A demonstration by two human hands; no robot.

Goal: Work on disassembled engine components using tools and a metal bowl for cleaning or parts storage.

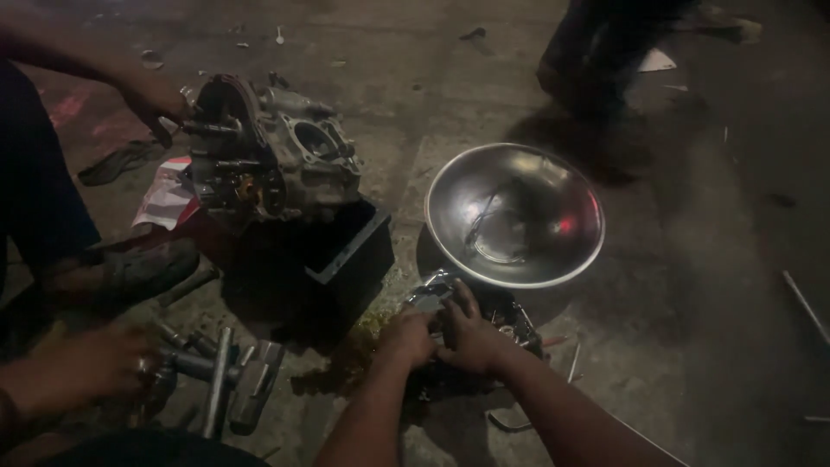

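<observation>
Both my hands rest on a dark metal engine cover [510, 316] lying on the concrete floor. My left hand [406, 337] grips its near left side. My right hand [471, 333] lies over its middle with fingers spread toward the shiny top edge. An oily stain [363, 333] spreads on the floor just left of the cover. Right behind it stands a large steel bowl [519, 177] with a little liquid and a thin part inside.
A grey engine block [277, 156] sits on a black box [354, 251]; another person's hand [156, 99] holds its left side. A second hand with a ring [95, 359] rests by metal wrenches [229, 376]. Someone's legs [596, 52] stand at the back. Loose bolts lie around.
</observation>
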